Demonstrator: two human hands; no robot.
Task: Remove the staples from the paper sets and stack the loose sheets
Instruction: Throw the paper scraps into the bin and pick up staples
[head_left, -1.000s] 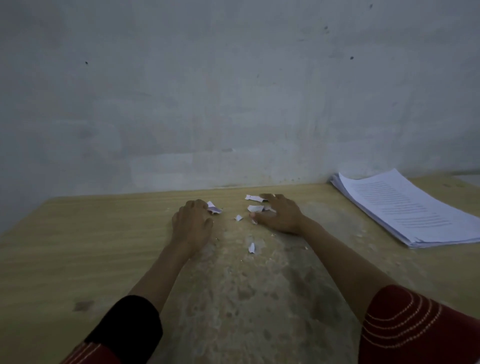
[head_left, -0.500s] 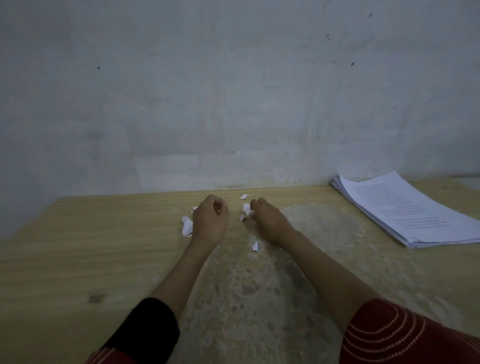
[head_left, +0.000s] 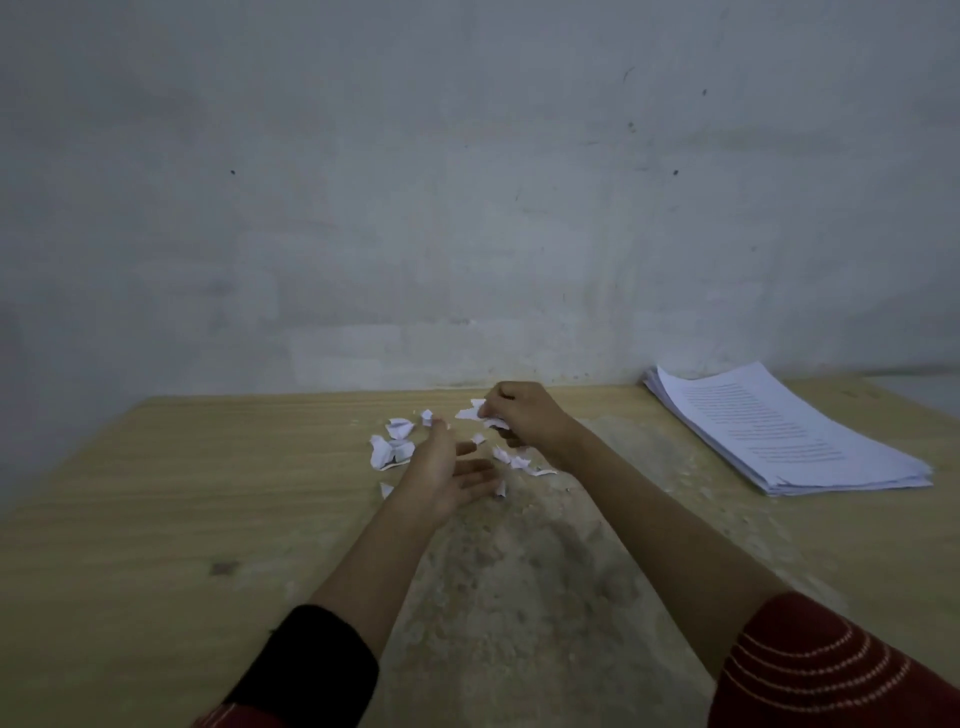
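I see a big grey wall at the back, with a few small dark spots on it. Below it is a wide wood table. The top is worn pale and rough in the middle, near me, and there is one small dark mark on the left part.

I see no box, tray or bin on the table, so nothing sits inside anything.

The stack of sheets lies flat at the far right of the table, close to the wall. The top sheet has lines of print on it. The edges of the sheets below fan out a little at the far corner. The stack is well apart from both hands.

My two arms reach out across the table. The left sleeve is black and the right sleeve is red with thin pale lines.

The left hand is spread wide, palm turned up and to the right, fingers straight. It has nothing in it. It hangs over the middle of the table, just right of some scraps.

The right hand is farther back, near the wall. Its fingers are curled tight round a few white scraps.

Small torn scraps of white paper lie loose on the table around both hands. The biggest ones are left of the left hand. Tiny ones lie between the hands and under the right wrist
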